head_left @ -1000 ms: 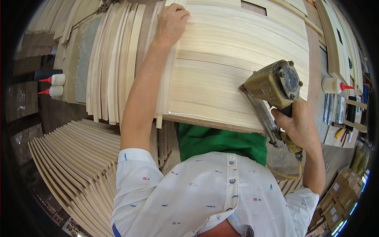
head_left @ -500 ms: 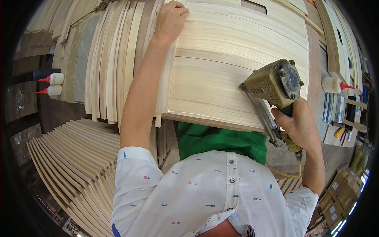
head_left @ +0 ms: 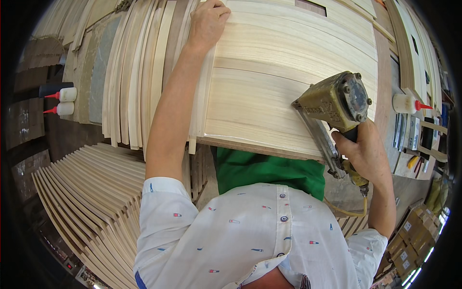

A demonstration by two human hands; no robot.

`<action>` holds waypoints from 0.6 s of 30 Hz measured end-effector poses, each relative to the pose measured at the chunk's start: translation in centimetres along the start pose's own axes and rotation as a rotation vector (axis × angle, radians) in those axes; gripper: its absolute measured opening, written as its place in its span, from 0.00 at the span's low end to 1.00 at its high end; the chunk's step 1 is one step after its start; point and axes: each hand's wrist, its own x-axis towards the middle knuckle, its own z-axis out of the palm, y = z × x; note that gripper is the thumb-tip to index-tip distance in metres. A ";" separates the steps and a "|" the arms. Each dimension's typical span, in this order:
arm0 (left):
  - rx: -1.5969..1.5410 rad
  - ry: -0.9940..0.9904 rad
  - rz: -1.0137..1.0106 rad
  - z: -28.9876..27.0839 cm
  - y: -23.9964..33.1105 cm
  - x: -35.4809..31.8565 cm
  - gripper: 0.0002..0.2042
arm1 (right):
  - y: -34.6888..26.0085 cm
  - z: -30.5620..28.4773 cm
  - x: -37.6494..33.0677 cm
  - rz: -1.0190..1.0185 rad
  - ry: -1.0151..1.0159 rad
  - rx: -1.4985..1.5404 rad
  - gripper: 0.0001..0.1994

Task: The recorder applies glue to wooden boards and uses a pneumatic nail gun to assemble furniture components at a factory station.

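Note:
A pale wooden panel [head_left: 269, 101] made of joined boards lies flat in front of me, with a rectangular cut-out near its far edge. Along its left side runs a narrow wooden strip [head_left: 201, 108]. My left hand [head_left: 208, 24] is at the far part of this strip, fingers curled closed over it; the fingertips are partly hidden. My right hand [head_left: 363, 149] is wrapped round the handle of a worn, brass-coloured air nail gun [head_left: 332, 101]. The gun is over the panel's near right corner, its nose pointing left, with a yellow air hose [head_left: 358, 212] at the handle's end.
Long wooden strips [head_left: 139, 72] lie side by side left of the panel. Below them is a big stack of slats [head_left: 91, 188]. Glue bottles with red tips stand at the left [head_left: 67, 95] and right [head_left: 405, 103]. Cardboard boxes [head_left: 414, 236] are at the lower right.
Almost nothing differs. Both hands and the nail gun keep their places; the view has shifted very slightly.

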 end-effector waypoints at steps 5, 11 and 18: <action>-0.116 0.027 0.037 0.0 0.1 0.2 0.07 | -0.3 -0.3 0.1 0.026 -0.023 -0.028 0.13; -0.188 0.015 -0.052 -0.5 0.4 0.5 0.09 | -0.3 -0.7 0.5 0.075 -0.060 -0.021 0.14; -0.045 0.050 -0.300 -1.9 -1.8 -2.6 0.25 | -0.7 -1.7 1.4 0.250 -0.109 0.059 0.13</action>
